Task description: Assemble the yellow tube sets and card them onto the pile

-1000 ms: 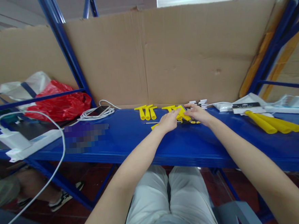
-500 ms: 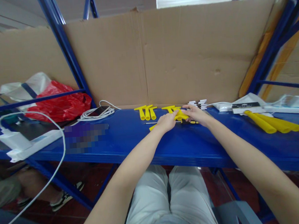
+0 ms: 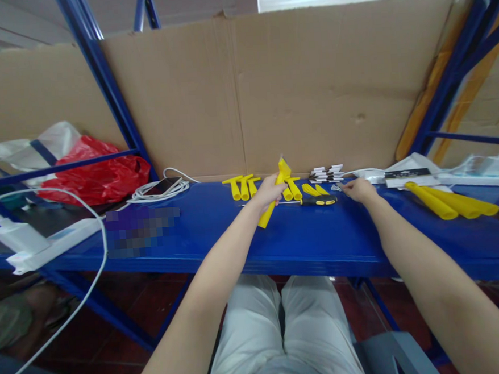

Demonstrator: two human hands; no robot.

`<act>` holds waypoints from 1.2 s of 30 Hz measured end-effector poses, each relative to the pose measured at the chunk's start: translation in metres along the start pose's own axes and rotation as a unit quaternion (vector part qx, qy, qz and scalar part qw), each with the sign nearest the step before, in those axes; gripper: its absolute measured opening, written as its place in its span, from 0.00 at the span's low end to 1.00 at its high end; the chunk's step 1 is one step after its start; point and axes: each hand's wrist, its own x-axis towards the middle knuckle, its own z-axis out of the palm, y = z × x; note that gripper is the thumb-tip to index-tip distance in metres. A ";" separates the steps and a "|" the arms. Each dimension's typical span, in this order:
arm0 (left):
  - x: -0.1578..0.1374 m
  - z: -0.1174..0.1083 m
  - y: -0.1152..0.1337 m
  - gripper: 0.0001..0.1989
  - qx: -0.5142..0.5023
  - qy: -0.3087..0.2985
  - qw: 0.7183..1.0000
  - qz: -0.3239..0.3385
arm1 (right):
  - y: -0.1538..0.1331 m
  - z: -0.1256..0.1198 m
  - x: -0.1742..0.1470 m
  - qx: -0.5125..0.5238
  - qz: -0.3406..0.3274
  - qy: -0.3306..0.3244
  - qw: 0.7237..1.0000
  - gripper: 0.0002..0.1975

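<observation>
My left hand [image 3: 271,191] is closed around a yellow scraper [image 3: 268,214], holding it tilted with its wide head up and away from me. My right hand [image 3: 358,191] is over the table to the right, its fingertips together at a small heap of tiny silvery pieces [image 3: 335,187]. Whatever the fingertips hold, if anything, is too small to make out. Between the hands lies a screwdriver [image 3: 319,201] with a black and yellow handle. Behind it are two yellow T-shaped scrapers [image 3: 295,190] and several small yellow pieces [image 3: 310,190].
Three more yellow T-shaped scrapers [image 3: 244,190] lie at the back left. White-and-black strips [image 3: 326,173] are stacked near the cardboard wall [image 3: 311,91]. Long yellow tubes [image 3: 451,201] lie at the right. A power strip [image 3: 60,240] and white cable are at the left.
My hands have moved apart. The left now raises the yellow scraper that both hands were at. The right has moved right to the silvery pieces, uncovering the screwdriver and small yellow pieces.
</observation>
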 end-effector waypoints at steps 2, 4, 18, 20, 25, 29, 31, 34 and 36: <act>-0.002 0.001 0.002 0.12 -0.062 -0.022 0.997 -0.028 | -0.002 0.001 0.000 -0.023 -0.005 0.000 1.000 0.10; -0.003 0.002 0.001 0.09 -0.108 -0.042 0.992 -0.045 | -0.004 0.002 -0.001 -0.041 -0.014 -0.002 0.999 0.11; -0.007 0.006 0.005 0.11 -0.163 -0.084 0.978 -0.100 | -0.026 -0.011 -0.021 -0.132 -0.052 -0.028 0.990 0.15; -0.007 0.006 0.005 0.12 -0.162 -0.088 0.978 -0.100 | -0.027 -0.012 -0.022 -0.137 -0.064 -0.026 0.988 0.15; -0.006 0.006 0.005 0.11 -0.163 -0.098 0.976 -0.103 | -0.027 -0.009 -0.023 -0.150 -0.082 -0.022 0.985 0.15; -0.005 0.006 0.003 0.11 -0.166 -0.105 0.975 -0.101 | -0.029 -0.008 -0.024 -0.176 -0.094 -0.029 0.980 0.16; -0.005 0.006 0.002 0.11 -0.169 -0.108 0.975 -0.097 | -0.029 -0.007 -0.023 -0.185 -0.099 -0.031 0.977 0.17; -0.004 0.006 0.001 0.11 -0.174 -0.110 0.974 -0.093 | -0.030 -0.005 -0.023 -0.186 -0.098 -0.033 0.977 0.16; -0.004 0.006 0.001 0.10 -0.174 -0.112 0.974 -0.093 | -0.031 -0.004 -0.022 -0.178 -0.094 -0.036 0.979 0.16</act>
